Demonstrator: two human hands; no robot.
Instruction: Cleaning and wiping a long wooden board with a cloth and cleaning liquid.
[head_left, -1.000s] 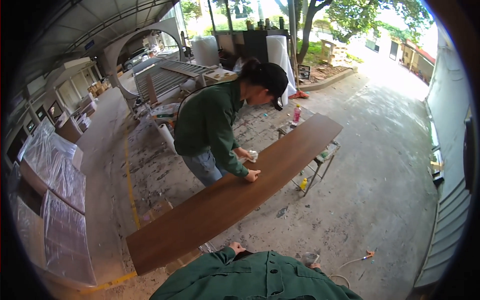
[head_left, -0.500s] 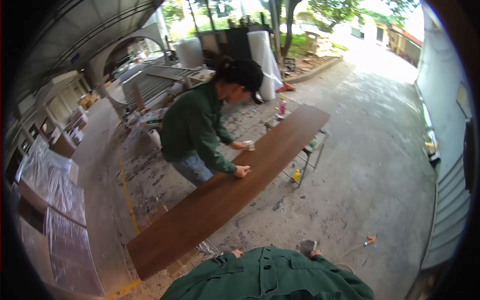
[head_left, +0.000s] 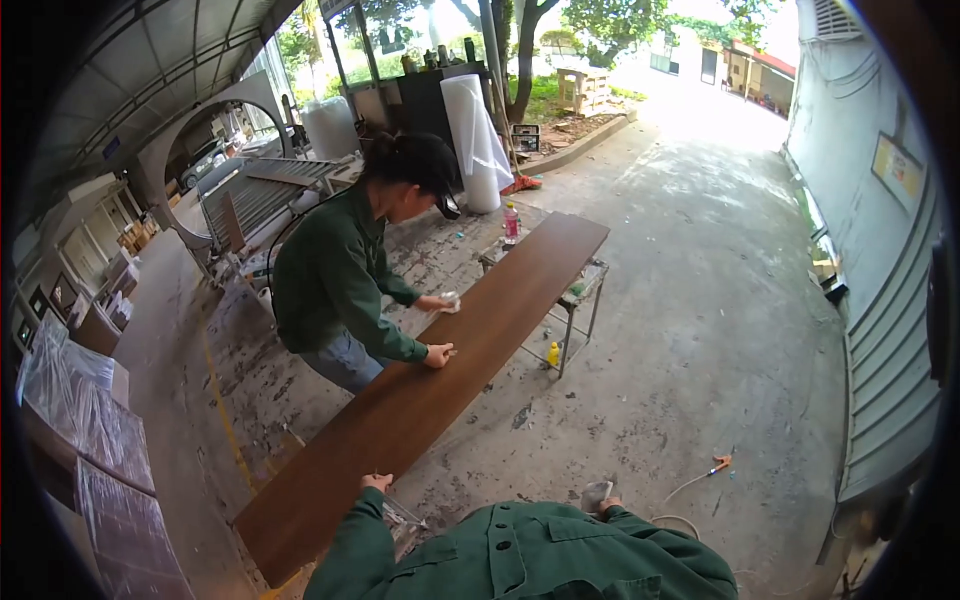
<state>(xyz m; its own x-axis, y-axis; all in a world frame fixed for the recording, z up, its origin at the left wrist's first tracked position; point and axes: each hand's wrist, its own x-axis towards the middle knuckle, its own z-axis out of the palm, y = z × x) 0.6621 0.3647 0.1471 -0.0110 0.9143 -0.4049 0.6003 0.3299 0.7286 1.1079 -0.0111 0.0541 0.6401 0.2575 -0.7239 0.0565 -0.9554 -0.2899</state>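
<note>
A long dark brown board [head_left: 415, 420] slants from the lower left to the upper right, its far end lying on a metal trestle [head_left: 567, 335]. My left hand [head_left: 376, 482] is at the board's near edge, fingers drawn together on it. Low in the view, my right hand [head_left: 609, 504] is closed on a small grey object [head_left: 594, 493], partly hidden by my sleeve; its exact kind is unclear. Across the board a co-worker in green bends over it, one hand [head_left: 437, 355] on the surface, the other holding a whitish wad [head_left: 451, 302].
A pink bottle [head_left: 511, 223] stands beside the board's far end, a yellow bottle [head_left: 553, 353] under it. An orange-tipped hose [head_left: 700, 478] lies on the concrete at right. Plastic-wrapped panels [head_left: 95, 440] stand at left; a white wall [head_left: 870, 170] runs along the right.
My left hand has come up and forward to the board's edge. The view has shifted, so the board and the co-worker appear farther left. My right hand still holds the grey object.
</note>
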